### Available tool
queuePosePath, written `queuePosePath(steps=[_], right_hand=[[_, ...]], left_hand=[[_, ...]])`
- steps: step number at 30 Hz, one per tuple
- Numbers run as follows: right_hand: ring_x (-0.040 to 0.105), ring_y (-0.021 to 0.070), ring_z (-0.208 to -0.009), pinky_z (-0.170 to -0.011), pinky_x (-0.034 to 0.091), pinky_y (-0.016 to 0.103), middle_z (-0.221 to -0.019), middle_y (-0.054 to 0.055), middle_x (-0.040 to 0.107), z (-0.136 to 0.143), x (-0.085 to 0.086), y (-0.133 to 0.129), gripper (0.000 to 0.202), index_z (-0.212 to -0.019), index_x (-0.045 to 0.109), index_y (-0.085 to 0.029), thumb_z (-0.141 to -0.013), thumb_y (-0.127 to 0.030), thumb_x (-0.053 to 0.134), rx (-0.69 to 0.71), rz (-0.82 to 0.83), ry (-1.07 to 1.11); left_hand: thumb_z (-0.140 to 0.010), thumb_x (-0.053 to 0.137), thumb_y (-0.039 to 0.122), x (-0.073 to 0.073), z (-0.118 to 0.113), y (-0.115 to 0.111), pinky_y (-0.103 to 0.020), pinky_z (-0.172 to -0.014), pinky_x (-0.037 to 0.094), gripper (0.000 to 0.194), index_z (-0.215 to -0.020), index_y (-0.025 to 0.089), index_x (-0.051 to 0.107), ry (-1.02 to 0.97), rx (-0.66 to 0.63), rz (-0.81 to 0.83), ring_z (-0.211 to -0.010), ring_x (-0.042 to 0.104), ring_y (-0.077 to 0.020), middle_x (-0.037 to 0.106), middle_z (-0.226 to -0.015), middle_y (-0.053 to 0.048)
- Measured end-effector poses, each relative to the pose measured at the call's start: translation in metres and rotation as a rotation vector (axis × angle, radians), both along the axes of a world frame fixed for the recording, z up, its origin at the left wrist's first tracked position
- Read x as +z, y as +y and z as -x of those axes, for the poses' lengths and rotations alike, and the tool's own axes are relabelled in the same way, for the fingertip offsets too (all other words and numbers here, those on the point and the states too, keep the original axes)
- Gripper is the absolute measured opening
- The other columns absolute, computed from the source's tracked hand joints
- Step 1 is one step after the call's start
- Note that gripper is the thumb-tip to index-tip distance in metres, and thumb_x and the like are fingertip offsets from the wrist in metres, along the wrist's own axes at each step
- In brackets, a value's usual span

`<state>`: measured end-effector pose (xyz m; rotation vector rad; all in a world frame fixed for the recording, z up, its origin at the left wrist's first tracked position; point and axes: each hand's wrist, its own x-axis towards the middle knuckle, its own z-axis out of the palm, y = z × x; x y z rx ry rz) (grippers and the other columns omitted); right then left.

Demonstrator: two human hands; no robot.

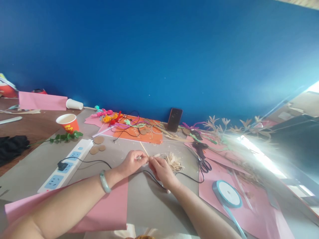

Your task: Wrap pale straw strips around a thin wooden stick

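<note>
Over the middle of the table, my left hand [136, 161] and my right hand [159, 168] meet fingertip to fingertip, both closed in a pinch. A thin pale strip [144, 148] sticks up and away from between them; its lower end is hidden by the fingers. Just beyond my right hand lies a loose bundle of pale, curled strips [173, 162], partly covered by that hand. A black cable [101, 161] runs across the table beneath my hands. My left wrist wears a pale green bangle [105, 182].
Left are a power strip [65, 166], a paper cup [68, 123], a leafy sprig [66, 136] and cardboard discs [98, 140]. Behind, a phone [174, 119] leans on the blue wall. To the right are a glue gun [200, 147], scissors [204, 165] and a ribbon roll [228, 193].
</note>
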<state>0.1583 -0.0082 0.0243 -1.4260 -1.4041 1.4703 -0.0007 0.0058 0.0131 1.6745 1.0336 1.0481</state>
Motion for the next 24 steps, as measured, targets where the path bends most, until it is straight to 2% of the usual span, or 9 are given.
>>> queuePosePath(steps=[6,12,15,19,21,24], right_hand=[[0.010,0.0049,-0.035,-0.034,0.006,0.020,-0.041,-0.010,0.025,-0.002,0.010,0.002,0.038,-0.057,0.043,-0.020,-0.081,-0.049,0.052,0.038,0.238,0.274],[0.009,0.0041,-0.036,-0.035,0.004,0.019,-0.044,-0.009,0.032,-0.013,0.016,0.007,0.034,-0.060,0.044,-0.019,-0.078,-0.047,0.051,0.048,0.321,0.407],[0.008,0.0041,-0.037,-0.035,0.004,0.019,-0.045,-0.010,0.031,-0.024,0.022,0.010,0.033,-0.063,0.044,-0.019,-0.077,-0.048,0.053,0.042,0.303,0.442],[0.011,0.0043,-0.037,-0.035,0.006,0.019,-0.048,-0.009,0.032,-0.032,0.025,0.016,0.032,-0.065,0.044,-0.020,-0.078,-0.048,0.053,-0.062,0.199,0.465],[0.012,0.0041,-0.037,-0.035,0.006,0.019,-0.049,-0.009,0.035,-0.029,0.021,0.016,0.029,-0.068,0.047,-0.019,-0.079,-0.046,0.053,-0.093,0.166,0.417],[0.015,0.0043,-0.037,-0.035,0.008,0.018,-0.051,-0.009,0.039,-0.018,0.014,0.010,0.025,-0.079,0.052,-0.019,-0.079,-0.044,0.054,-0.026,0.133,0.287]], left_hand=[[-0.080,0.056,0.033,-0.001,0.001,0.002,-0.023,-0.069,0.044,0.024,-0.068,0.013,0.066,-0.038,0.006,0.072,-0.071,0.057,-0.0145,0.065,-0.069,-0.002],[-0.077,0.059,0.033,-0.004,0.002,0.006,-0.024,-0.070,0.045,0.022,-0.069,0.015,0.066,-0.144,0.004,0.137,-0.072,0.058,-0.0148,0.067,-0.070,-0.003],[-0.075,0.062,0.036,-0.004,0.003,0.007,-0.024,-0.067,0.045,0.023,-0.067,0.014,0.065,-0.157,0.035,0.181,-0.068,0.057,-0.0140,0.064,-0.067,-0.002],[-0.075,0.062,0.041,-0.002,0.003,0.007,-0.022,-0.059,0.044,0.027,-0.071,0.014,0.064,-0.231,0.067,0.286,-0.061,0.055,-0.0124,0.061,-0.066,0.000],[-0.076,0.061,0.041,-0.001,0.002,0.006,-0.022,-0.061,0.045,0.027,-0.071,0.014,0.064,-0.247,0.058,0.264,-0.064,0.056,-0.0125,0.063,-0.069,-0.001],[-0.078,0.059,0.037,-0.002,0.002,0.006,-0.023,-0.067,0.045,0.026,-0.069,0.014,0.065,-0.196,0.075,0.172,-0.068,0.057,-0.0136,0.064,-0.069,-0.002]])
